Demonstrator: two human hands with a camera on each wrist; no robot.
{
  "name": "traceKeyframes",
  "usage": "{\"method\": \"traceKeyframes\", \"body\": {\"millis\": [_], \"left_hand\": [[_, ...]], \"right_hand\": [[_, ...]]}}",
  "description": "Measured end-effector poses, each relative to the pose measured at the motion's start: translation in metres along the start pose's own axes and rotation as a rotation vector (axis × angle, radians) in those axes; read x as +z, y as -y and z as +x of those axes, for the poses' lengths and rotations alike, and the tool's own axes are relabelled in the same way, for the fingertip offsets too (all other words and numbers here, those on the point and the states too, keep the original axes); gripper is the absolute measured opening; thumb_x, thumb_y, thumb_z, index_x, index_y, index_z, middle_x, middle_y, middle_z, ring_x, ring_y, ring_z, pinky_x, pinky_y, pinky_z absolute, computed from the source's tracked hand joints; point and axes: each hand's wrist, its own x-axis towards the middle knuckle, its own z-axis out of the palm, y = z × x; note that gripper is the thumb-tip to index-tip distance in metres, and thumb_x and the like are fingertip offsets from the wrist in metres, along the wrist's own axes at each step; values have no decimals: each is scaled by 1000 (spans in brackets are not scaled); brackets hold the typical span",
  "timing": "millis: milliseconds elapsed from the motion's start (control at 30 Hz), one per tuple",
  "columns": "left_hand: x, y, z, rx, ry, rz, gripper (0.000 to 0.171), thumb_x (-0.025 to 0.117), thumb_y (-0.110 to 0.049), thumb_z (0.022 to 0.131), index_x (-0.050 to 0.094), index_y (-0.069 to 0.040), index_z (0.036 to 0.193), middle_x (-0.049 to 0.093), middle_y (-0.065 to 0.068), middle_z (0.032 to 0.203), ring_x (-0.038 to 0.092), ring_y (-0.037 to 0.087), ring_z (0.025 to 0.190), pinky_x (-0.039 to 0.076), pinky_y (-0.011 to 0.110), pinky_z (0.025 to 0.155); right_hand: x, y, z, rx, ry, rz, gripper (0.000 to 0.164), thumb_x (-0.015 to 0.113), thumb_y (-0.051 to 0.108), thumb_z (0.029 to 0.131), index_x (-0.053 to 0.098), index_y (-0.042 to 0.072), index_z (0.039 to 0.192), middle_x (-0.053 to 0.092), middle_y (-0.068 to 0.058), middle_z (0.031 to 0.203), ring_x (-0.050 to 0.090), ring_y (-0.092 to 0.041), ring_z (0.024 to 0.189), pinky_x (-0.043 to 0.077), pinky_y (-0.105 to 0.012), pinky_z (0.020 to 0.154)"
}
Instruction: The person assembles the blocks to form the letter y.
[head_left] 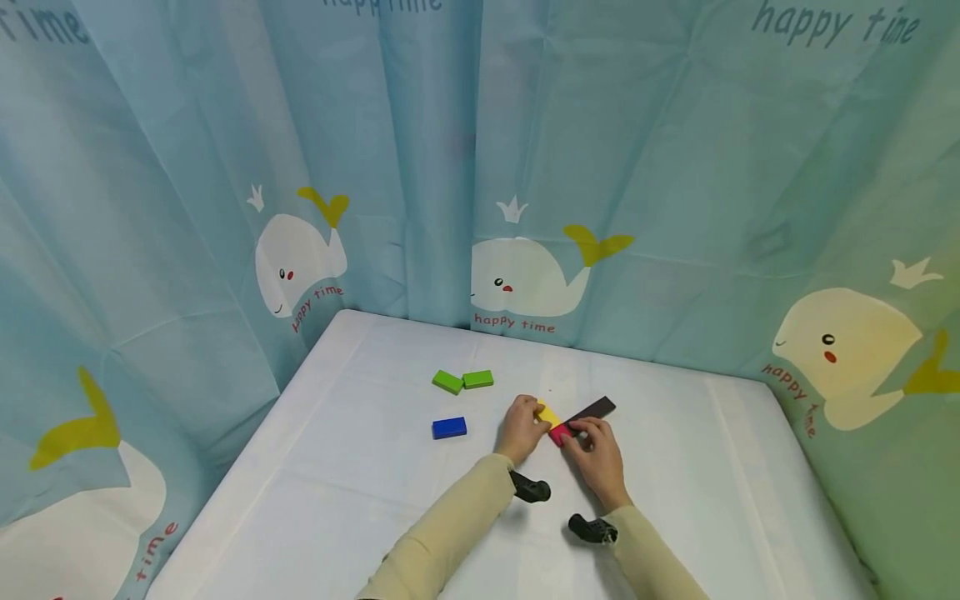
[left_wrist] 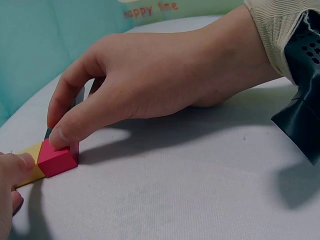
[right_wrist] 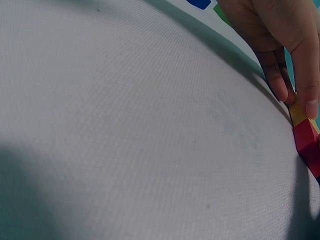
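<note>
Pale blue curtains (head_left: 645, 158), printed with white whales and "happy time", hang behind a white table (head_left: 300, 508). From the head camera, a red block (head_left: 558, 435) lies on the table between a person's hands. Touching its far left side is a yellow block (head_left: 551, 414), pinched by the left hand (head_left: 519, 433). Slanting away to its far right is a black block (head_left: 595, 410). The right hand (head_left: 602, 462), just right of the red block, pinches it between thumb and forefinger. Well left of it lies a blue block (head_left: 449, 428); farther back on that side are two green blocks (head_left: 477, 380).

From the left wrist, the right thumb rests on top of the red block, the forefinger curling down behind it. Beside it, the left thumb presses the yellow block.

From the right wrist, the left thumb sits on the yellow block just above the red block, other fingers bent alongside. How the right fingers lie, I cannot tell there.
</note>
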Motion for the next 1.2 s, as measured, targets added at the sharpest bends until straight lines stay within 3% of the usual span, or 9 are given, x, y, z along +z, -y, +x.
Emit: {"method": "traceKeyframes", "body": {"millis": [100, 133, 467, 600, 733, 833, 967, 1100, 1200], "left_hand": [[0, -1, 0, -10, -3, 3, 24, 76, -8, 84, 70, 4, 104, 59, 11, 110, 59, 21, 102, 48, 28, 91], [-5, -8, -1, -37, 10, -6, 24, 76, -4, 83, 70, 6, 104, 60, 13, 109, 59, 23, 102, 48, 30, 91], [1, -3, 0, -58, -9, -16, 26, 79, -6, 81, 71, 3, 104, 60, 11, 108, 59, 22, 98, 49, 27, 88], [1, 1, -2, -15, -44, -35, 28, 80, -5, 78, 70, 4, 103, 60, 13, 103, 58, 22, 93, 49, 27, 83], [-3, 6, -8, 50, -36, 21, 31, 79, -9, 81, 68, 2, 108, 58, 10, 105, 57, 20, 94, 48, 27, 85], [-14, 8, -18, 80, -10, 75, 30, 76, -12, 85, 67, 0, 112, 56, 9, 111, 57, 21, 101, 47, 30, 90], [-36, 13, -30, 55, -27, 111, 28, 74, -11, 88, 66, -1, 112, 55, 8, 111, 55, 24, 104, 47, 34, 90], [-60, 24, -37, 9, -114, 146, 27, 75, -11, 86, 66, -1, 110, 56, 8, 106, 55, 24, 99, 48, 35, 85], [-81, 37, -41, 15, -188, 187, 27, 76, -9, 85, 66, 0, 108, 53, 9, 104, 51, 26, 97, 46, 37, 84]], "right_hand": [[0, 0, 0, 2, 5, -6, 26, 77, 16, 85, 71, 2, 105, 57, -13, 115, 51, -18, 81, 42, -29, 70], [0, 0, 0, 1, 4, -10, 26, 77, 16, 85, 71, 2, 105, 57, -13, 115, 51, -18, 81, 42, -29, 69], [1, -1, 1, -21, -15, -4, 26, 79, 15, 83, 71, 2, 105, 58, -13, 114, 52, -18, 81, 42, -30, 69], [2, -2, 0, -27, -19, -9, 26, 79, 14, 83, 71, 2, 104, 58, -13, 113, 52, -18, 81, 42, -30, 69], [1, -3, 0, -21, -16, -16, 25, 80, 14, 83, 71, 3, 103, 58, -12, 112, 51, -17, 80, 43, -30, 70], [0, -3, -1, -11, -17, -13, 25, 80, 15, 83, 72, 3, 104, 58, -11, 113, 52, -17, 81, 43, -31, 70], [-1, -3, -1, -3, -4, -14, 26, 79, 15, 83, 71, 3, 105, 58, -12, 115, 52, -18, 82, 43, -31, 71], [-1, -2, -1, 12, 15, -15, 27, 78, 16, 84, 71, 3, 107, 57, -11, 117, 53, -18, 84, 44, -31, 72], [1, -2, -1, 23, 17, -9, 27, 78, 16, 84, 71, 3, 107, 57, -11, 117, 53, -18, 84, 44, -31, 73]]}}
